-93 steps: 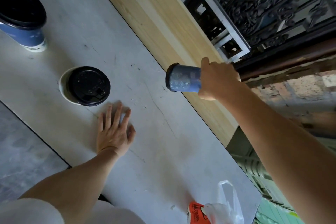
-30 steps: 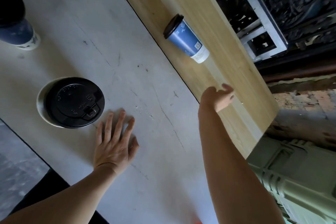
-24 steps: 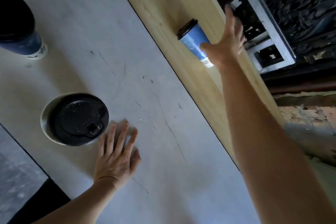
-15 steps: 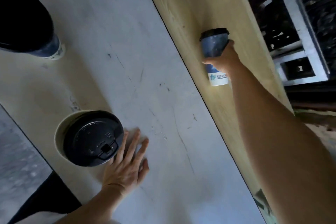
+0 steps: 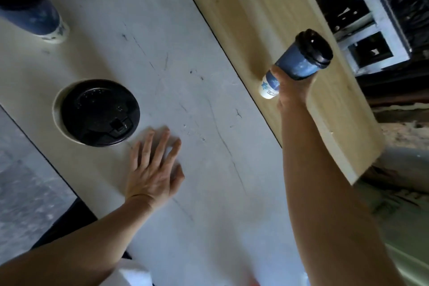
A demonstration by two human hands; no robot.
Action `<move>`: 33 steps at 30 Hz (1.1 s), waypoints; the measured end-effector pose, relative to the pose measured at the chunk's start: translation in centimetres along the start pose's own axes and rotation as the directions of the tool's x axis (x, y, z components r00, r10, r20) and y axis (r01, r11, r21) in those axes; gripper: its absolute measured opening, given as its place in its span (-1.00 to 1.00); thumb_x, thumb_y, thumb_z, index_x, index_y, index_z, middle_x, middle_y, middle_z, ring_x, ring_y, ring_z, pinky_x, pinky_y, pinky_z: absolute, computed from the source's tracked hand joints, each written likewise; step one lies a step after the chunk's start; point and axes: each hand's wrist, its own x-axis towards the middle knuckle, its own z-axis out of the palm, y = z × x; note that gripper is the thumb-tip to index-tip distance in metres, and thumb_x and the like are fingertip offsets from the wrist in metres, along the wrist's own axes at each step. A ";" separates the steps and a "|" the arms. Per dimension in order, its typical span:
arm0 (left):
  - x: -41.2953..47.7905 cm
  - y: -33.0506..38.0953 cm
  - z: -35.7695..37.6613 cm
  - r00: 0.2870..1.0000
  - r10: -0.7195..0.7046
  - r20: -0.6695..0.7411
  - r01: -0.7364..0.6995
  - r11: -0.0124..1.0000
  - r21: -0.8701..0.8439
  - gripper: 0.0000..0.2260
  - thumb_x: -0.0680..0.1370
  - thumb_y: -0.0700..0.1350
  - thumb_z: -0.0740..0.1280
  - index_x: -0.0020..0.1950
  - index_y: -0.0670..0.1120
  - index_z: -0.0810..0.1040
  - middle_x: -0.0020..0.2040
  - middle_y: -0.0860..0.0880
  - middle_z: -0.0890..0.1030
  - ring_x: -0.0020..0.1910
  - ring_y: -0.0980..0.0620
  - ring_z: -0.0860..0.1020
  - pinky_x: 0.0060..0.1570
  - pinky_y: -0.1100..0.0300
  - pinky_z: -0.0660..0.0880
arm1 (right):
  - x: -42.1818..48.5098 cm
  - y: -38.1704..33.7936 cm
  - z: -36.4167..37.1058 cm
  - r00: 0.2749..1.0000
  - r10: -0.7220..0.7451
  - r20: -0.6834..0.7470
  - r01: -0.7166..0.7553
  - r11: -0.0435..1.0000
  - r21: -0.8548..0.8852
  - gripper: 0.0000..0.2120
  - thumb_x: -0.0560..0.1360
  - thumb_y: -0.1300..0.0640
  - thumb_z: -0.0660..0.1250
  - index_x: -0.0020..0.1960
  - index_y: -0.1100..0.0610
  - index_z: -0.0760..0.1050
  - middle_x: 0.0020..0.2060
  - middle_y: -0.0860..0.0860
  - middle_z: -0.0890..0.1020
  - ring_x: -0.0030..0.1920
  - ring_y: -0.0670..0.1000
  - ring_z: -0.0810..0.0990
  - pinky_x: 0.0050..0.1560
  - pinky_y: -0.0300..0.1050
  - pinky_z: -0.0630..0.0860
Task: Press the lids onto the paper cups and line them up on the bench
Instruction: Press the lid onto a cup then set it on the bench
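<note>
The right hand (image 5: 293,93) held the blue paper cup with the black plastic lid (image 5: 296,65), fingers and thumb wrapped round its lower wall. The cup was tilted, with the lid toward the far right corner of the tabletop and the white base toward the near edge. It was over the light wooden strip (image 5: 243,7) along the far edge of the tabletop. Whether the base touched the wood could not be determined.

One second earlier this cup stood free on the strip, with the right hand drawn back and spread. The hand then returned and took hold again. This suggested that the cup's position was being corrected, so it should not be counted as lined up.

The left hand (image 5: 154,169) lay flat on the pale grey tabletop (image 5: 130,18), fingers straight and spread, holding nothing, as in the earlier views. Just beside its fingertips, toward the left edge, stood the wide white paper cup (image 5: 56,111). Its black lid (image 5: 99,111) sat off-centre and probably required pressing. A second blue lidded cup (image 5: 39,21) stood at the far left corner.
</note>
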 end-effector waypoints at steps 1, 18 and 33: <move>0.0 0.0 0.0 1.000 -0.001 -0.007 0.001 1.000 0.004 -0.42 0.48 0.07 0.27 0.49 -0.04 0.42 0.56 -0.14 0.31 0.55 -0.30 0.21 0.47 -0.26 0.21 | -0.6 0.6 -0.4 1.000 0.019 -0.022 -0.018 0.999 0.037 -0.27 0.14 0.24 0.61 0.22 0.07 0.36 0.08 0.09 0.64 0.01 0.06 0.70 -0.10 -0.11 0.64; -0.1 0.2 -0.4 0.999 -0.020 0.043 0.020 1.000 0.003 -0.38 0.47 0.12 0.25 0.53 -0.01 0.35 0.59 -0.11 0.25 0.58 -0.28 0.14 0.52 -0.22 0.11 | -4.7 3.2 -1.2 0.999 -0.011 0.035 0.011 1.000 -0.004 -0.38 0.18 0.37 0.62 0.14 0.05 0.49 -0.09 -0.07 0.67 -0.12 -0.15 0.68 -0.16 -0.30 0.60; -0.4 0.1 -0.1 0.998 -0.021 0.055 0.023 0.999 -0.048 -0.40 0.51 0.09 0.20 0.55 0.00 0.28 0.61 -0.10 0.19 0.59 -0.26 0.08 0.54 -0.20 0.06 | -10.0 5.2 -4.2 0.976 0.214 -0.044 -0.216 0.913 -0.347 -0.26 0.44 0.24 0.48 0.51 0.03 0.21 0.41 0.04 0.44 0.12 0.03 0.55 -0.17 -0.21 0.48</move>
